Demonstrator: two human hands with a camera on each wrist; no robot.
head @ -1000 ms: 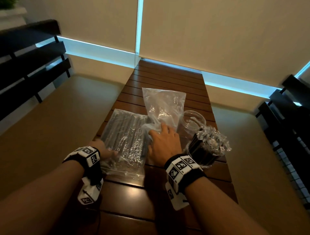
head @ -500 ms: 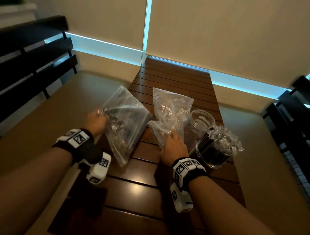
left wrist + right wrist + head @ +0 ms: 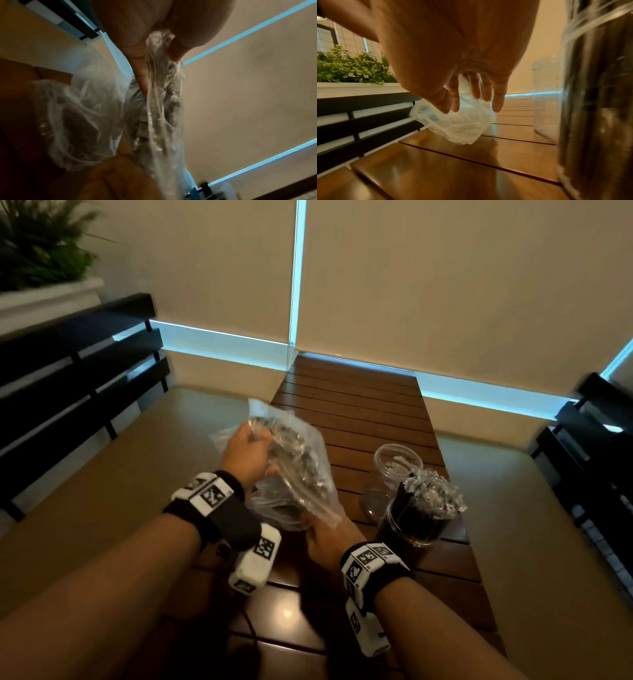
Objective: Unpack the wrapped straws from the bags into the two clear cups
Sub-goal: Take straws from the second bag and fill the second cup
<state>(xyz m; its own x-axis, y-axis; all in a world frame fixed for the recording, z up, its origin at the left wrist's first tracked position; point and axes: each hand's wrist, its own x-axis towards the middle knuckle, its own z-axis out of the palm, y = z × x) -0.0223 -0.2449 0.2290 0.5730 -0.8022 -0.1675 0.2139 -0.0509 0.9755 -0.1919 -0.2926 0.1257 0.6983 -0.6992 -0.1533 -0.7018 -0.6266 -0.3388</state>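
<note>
The left hand (image 3: 247, 455) grips the top of a full bag (image 3: 298, 470) of wrapped straws, holding it tilted in the air above the slatted worktop (image 3: 356, 405). The right hand (image 3: 325, 537) holds a crumpled bag (image 3: 458, 125) low over the worktop, just below the full bag, fingers loosely curled round the plastic. To the right of the full bag stands an empty cup (image 3: 394, 474); touching or just beside it, nearer the person, a filled cup (image 3: 419, 517) holds dark wrapped straws.
</note>
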